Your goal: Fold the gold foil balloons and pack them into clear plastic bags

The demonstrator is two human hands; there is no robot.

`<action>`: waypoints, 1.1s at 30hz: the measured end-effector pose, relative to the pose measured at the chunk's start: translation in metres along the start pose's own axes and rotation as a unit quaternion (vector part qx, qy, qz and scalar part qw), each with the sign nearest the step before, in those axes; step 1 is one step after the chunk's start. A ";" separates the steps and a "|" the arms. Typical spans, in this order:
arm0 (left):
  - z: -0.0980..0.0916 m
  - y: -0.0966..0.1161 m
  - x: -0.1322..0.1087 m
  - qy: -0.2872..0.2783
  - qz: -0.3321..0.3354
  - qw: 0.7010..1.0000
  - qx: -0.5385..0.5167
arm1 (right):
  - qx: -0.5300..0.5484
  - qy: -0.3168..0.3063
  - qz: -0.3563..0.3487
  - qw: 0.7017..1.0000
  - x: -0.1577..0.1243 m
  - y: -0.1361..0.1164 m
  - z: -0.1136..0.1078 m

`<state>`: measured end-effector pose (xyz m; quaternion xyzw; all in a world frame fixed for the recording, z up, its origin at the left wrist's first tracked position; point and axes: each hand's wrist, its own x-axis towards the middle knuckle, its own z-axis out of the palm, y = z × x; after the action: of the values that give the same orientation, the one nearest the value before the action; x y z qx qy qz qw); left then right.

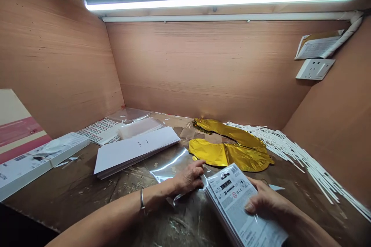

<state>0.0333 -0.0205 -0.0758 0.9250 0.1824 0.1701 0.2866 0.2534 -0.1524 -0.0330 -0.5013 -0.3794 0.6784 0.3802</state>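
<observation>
My left hand (188, 179) lies on a transparent plastic sleeve (171, 168), fingers pressed on it at the edge of the wooden bench (87, 189). My right hand (262, 200) grips a stack of printed white cards (232, 200) with warning symbols, and transparent plastic covers part of the stack. Beyond both hands lie flat gold foil balloons (228, 154). A stack of plain white sheets (136, 150) sits to the left of them. The lower part of the card stack runs out of view.
Bundled white sticks (301, 162) spread along the right. Label sheets (100, 131), plastic bags (140, 125) and a white box (37, 166) lie to the left. Wooden walls enclose the bench, with a wall socket (315, 68) on the right and a lit strip lamp (223, 2) above.
</observation>
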 end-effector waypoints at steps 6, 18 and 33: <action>-0.004 0.000 -0.003 0.080 -0.109 0.984 -0.119 | -0.010 -0.009 0.020 1.000 0.011 0.001 0.006; -0.003 0.021 0.008 0.167 -0.199 0.965 -0.023 | -0.077 -0.127 0.071 0.986 0.043 -0.008 0.033; -0.025 0.032 0.000 0.034 0.108 0.967 0.226 | -0.191 -0.115 0.065 0.973 0.044 -0.018 0.036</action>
<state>0.0306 -0.0331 -0.0377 0.9737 0.1250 0.1856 0.0433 0.2113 -0.1102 -0.0267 -0.5071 -0.5097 0.6697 0.1857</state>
